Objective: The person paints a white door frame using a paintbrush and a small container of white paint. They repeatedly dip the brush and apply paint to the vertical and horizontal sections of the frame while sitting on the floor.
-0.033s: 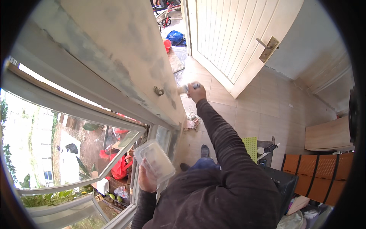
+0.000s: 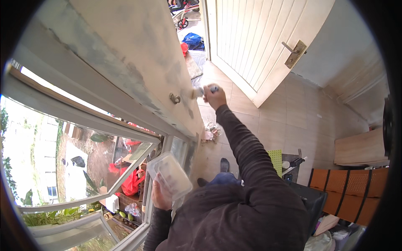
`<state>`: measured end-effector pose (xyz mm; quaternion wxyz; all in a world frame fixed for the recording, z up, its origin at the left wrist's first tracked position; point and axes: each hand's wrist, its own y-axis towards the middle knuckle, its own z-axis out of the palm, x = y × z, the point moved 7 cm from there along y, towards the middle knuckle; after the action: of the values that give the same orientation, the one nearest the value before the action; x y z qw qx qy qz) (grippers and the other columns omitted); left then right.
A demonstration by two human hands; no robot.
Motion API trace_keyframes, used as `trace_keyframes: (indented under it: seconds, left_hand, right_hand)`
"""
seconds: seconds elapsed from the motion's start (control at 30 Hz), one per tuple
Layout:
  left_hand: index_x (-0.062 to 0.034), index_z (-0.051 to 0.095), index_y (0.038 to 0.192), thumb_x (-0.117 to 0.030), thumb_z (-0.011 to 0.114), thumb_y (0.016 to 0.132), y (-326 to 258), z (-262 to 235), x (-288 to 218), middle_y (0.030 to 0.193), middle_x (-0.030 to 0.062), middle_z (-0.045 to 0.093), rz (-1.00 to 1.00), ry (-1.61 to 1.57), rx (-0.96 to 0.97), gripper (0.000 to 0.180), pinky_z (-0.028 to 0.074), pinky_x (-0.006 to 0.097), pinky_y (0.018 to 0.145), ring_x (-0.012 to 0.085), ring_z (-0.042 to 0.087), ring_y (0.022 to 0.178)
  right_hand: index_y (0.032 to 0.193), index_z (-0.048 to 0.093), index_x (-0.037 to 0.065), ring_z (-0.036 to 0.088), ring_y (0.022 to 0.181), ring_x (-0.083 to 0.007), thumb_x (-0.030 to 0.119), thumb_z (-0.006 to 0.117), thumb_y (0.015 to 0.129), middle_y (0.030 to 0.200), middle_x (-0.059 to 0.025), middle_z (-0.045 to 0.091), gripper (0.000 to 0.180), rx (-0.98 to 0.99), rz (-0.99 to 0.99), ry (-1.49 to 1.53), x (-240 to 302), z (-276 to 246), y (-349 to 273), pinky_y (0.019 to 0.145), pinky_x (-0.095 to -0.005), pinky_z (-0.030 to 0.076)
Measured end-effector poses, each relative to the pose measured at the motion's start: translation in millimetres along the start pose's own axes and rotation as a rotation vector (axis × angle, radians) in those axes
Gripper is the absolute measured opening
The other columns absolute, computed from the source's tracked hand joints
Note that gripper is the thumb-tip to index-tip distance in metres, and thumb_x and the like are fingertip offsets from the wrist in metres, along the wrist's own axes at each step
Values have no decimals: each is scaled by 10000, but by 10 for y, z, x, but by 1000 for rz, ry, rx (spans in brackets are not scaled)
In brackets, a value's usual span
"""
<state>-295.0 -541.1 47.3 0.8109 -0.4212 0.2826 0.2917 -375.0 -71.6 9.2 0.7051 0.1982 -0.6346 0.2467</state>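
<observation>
The right hand [image 2: 215, 96] reaches out on a fully stretched arm, fingers clenched around a paintbrush [image 2: 200, 92] whose bristles touch the pale wall [image 2: 138, 54] just right of a metal hook [image 2: 174, 98]. Well below that hook, beside the open window frame [image 2: 125, 167], the left hand [image 2: 161, 195] is drawn in close to the body, fingers wrapped under a clear plastic tub [image 2: 169, 175] tilted toward the wall.

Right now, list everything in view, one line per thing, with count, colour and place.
clear plastic tub: one, see-through, held low by the window
small brush: one, pale head, against the wall
patchy plastered wall: one, beige-grey, upper left
metal hook: one, on the wall
white window frame: one, left
white panelled door: one, open, top centre
tiled floor: beige, right
orange chair backs: three, lower right
left hand: holds the tub
right hand: grips the brush
</observation>
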Motion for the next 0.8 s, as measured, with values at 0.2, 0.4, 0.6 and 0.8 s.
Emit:
trace_keyframes:
  seconds: [0.2,0.4,0.6,0.8]
  left_hand:
    - [-132,242,1564,-537,416,1022,65,-123,59,1466,183,446,21,3,16,698,478,542,983,380,536,1254]
    - [-119,249,1556,-542,427,1018,159,-10,32,1460,186,447,15,57,90,707,494,526,964,381,540,1250]
    - [-97,248,1555,-531,430,1020,114,49,-20,1432,186,475,25,-7,113,712,496,496,973,346,549,1240]
    - [-74,287,1534,-511,442,1023,149,-48,-2,1414,178,493,24,69,120,690,486,452,993,316,557,1229]
  right_hand:
    - [970,637,-25,617,568,-184,197,567,999,760,-140,652,235,228,-457,660,2681,207,-454,521,-307,504]
    - [949,639,25,587,582,-180,204,621,968,710,-79,613,181,166,-123,946,1379,332,-282,539,-310,496]
    - [916,628,-7,624,476,-192,170,669,908,702,-125,670,182,-164,388,125,-1057,-301,-829,432,-342,530]
    - [692,604,24,573,460,-129,238,649,911,559,-51,590,310,17,-75,100,1266,247,-799,440,-294,453]
